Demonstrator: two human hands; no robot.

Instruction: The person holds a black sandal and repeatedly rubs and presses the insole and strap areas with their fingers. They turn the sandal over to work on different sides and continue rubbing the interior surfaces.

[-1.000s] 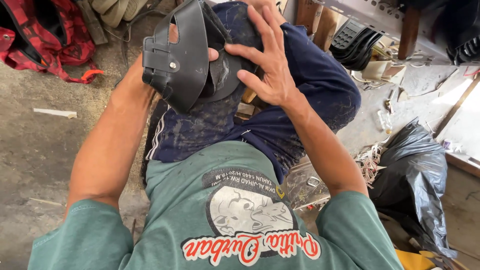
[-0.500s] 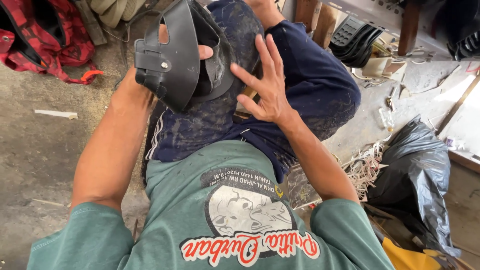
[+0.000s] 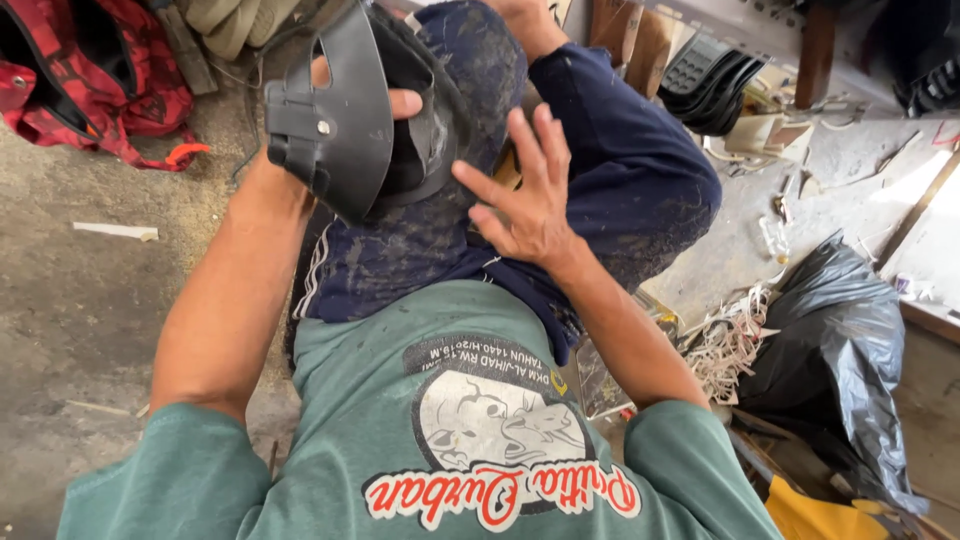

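Observation:
My left hand (image 3: 330, 95) holds a black sandal (image 3: 345, 120) upright over my lap, mostly hidden behind it, with the thumb showing on the sole. The sandal has a wide black strap (image 3: 320, 130) with a small rivet. My right hand (image 3: 525, 195) is open, fingers spread, resting on my dark blue trouser leg (image 3: 600, 170) just right of the sandal and apart from it. I sit cross-legged in a green printed shirt (image 3: 450, 440).
A red and black bag (image 3: 95, 75) lies at the top left on the dusty concrete floor (image 3: 70, 300). A stack of black soles (image 3: 710, 85) sits at the top right. A black plastic bag (image 3: 835, 350) and pale scraps (image 3: 735, 340) lie at the right.
My right hand has come off the sandal and moved down and right onto my leg. The left hand has turned the sandal more edge-on.

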